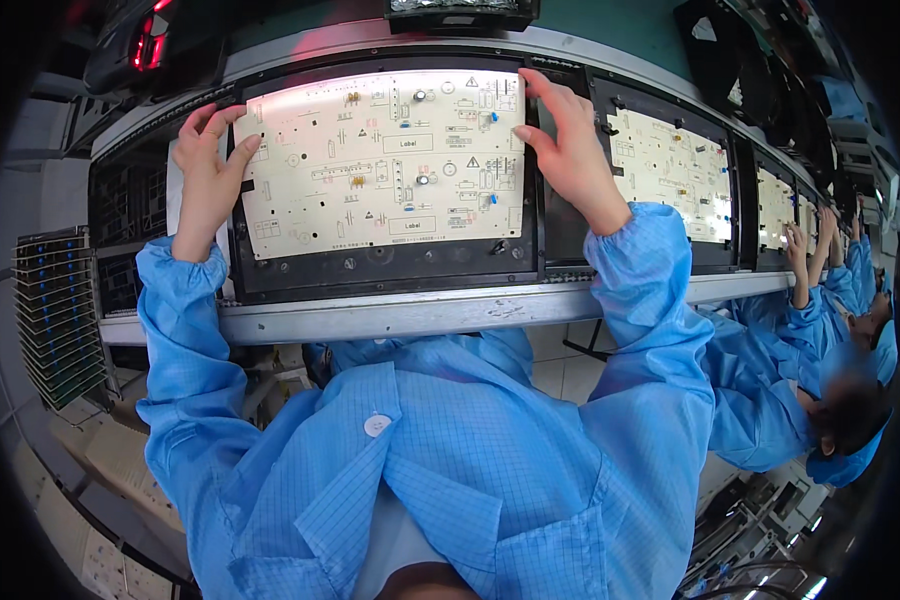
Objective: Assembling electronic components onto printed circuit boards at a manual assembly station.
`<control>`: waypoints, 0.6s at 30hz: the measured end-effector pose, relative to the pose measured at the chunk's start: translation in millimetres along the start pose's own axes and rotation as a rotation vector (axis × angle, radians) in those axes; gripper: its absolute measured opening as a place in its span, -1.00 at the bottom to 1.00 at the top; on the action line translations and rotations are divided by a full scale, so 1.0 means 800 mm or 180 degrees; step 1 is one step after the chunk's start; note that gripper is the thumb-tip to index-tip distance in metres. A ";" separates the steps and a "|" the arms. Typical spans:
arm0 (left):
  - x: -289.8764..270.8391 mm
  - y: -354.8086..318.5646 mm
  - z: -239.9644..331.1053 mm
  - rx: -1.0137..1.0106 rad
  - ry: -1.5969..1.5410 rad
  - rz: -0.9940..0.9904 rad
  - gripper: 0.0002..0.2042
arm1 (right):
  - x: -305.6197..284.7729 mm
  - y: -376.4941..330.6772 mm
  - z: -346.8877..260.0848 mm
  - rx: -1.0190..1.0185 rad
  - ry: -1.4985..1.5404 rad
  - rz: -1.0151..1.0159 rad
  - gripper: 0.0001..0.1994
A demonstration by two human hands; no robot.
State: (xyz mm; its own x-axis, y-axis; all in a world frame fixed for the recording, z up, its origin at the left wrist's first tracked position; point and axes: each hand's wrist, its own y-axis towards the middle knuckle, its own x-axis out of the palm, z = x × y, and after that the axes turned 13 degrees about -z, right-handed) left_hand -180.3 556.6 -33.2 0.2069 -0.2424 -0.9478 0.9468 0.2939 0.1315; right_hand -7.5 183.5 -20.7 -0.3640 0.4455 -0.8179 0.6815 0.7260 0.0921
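Observation:
A cream circuit board [385, 155] lies in a black carrier frame [390, 275] in front of me. It bears a few small parts: dark-and-silver round capacitors, blue pieces and yellowish pieces. My left hand [210, 165] grips the board's left edge, thumb on its upper face and fingers bent at the far left corner. At the right edge my right hand [575, 150] has its thumb against the side and its forefinger at the far right corner. The undersides of the fingers are hidden.
A metal rail [400, 314] runs along the near side. Further right, another cream board [670, 175] sits in its own frame, and co-workers in blue [770, 370] reach over the line. Stacked boards [58, 320] stand at left. A device with red lights [150, 48] is at far left.

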 end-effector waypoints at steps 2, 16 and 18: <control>0.011 0.003 -0.016 0.0008 -0.0236 -0.0072 -0.64 | 0.005 0.003 0.004 0.0170 0.0200 -0.0087 -0.38; 0.007 -0.008 0.005 0.0107 -0.0094 -0.0155 -0.54 | 0.008 0.003 0.016 0.0091 -0.0436 0.0242 -0.40; -0.015 -0.022 0.033 0.0452 0.0146 0.0054 -0.49 | -0.008 -0.005 0.017 -0.0022 -0.0531 0.0541 -0.49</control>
State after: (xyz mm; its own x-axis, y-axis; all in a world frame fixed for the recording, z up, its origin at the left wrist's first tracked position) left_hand -192.9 530.2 -16.9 0.2148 -0.1950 -0.9570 0.9693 0.1630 0.1844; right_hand 1.0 170.4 -23.6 -0.1341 0.4692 -0.8728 0.7196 0.6517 0.2398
